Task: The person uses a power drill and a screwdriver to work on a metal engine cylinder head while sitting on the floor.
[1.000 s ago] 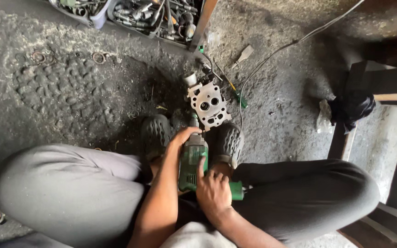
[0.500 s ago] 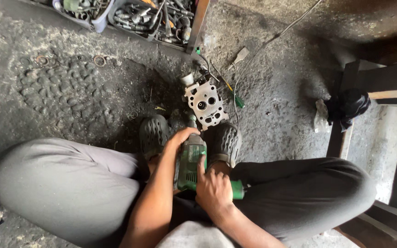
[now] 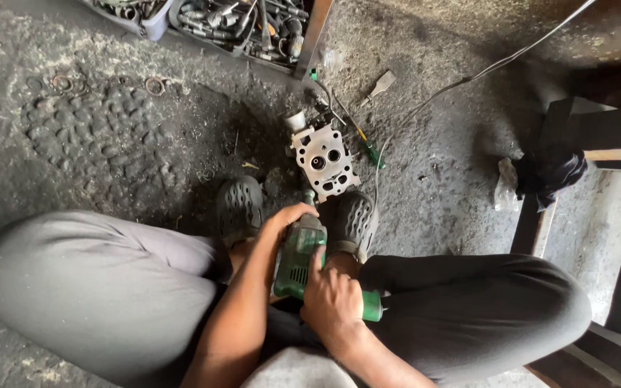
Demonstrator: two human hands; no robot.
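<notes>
Person squats on rough concrete floor (image 3: 95, 144), knees wide. Both hands on green power tool (image 3: 300, 259), held between the legs. Left hand (image 3: 285, 219) wraps the tool's front end, grip closed around it. Right hand (image 3: 332, 302) clasps the rear handle, grip closed, one finger laid along the body. Tool nose points at grey metal engine part (image 3: 325, 159) lying on floor just ahead of two dark shoes (image 3: 353, 223). Green-handled screwdriver (image 3: 368, 147) beside part. Tray of tools (image 3: 253, 29) beyond.
</notes>
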